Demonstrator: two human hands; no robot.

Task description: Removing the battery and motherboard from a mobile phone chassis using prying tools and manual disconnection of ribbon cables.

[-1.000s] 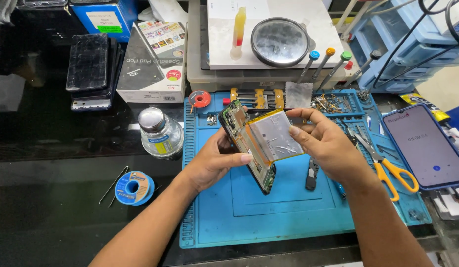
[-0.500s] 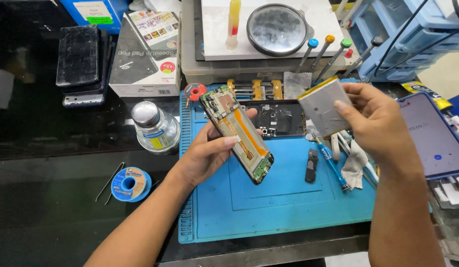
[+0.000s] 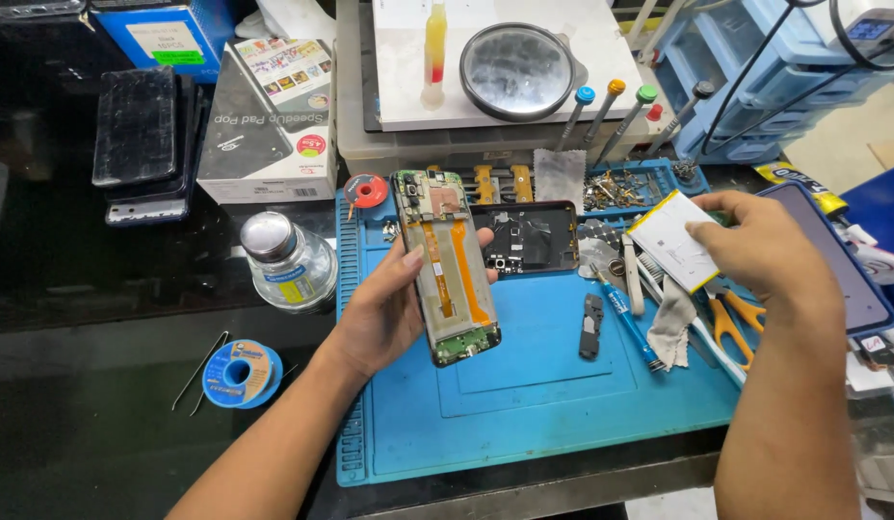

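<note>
Left hand [image 3: 394, 308] grips the opened phone [image 3: 447, 265] upright over the blue mat [image 3: 524, 404]; right hand [image 3: 765, 250] pinches the white battery [image 3: 670, 239] well right of it, above the tools [image 3: 649, 299].

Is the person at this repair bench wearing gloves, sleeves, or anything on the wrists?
No. Both the left hand and the right hand are bare, with no gloves, rings, watch or wrist strap visible. Both forearms are uncovered too; no sleeve shows anywhere in the head camera view. Fingernails are short and unpainted.
</note>
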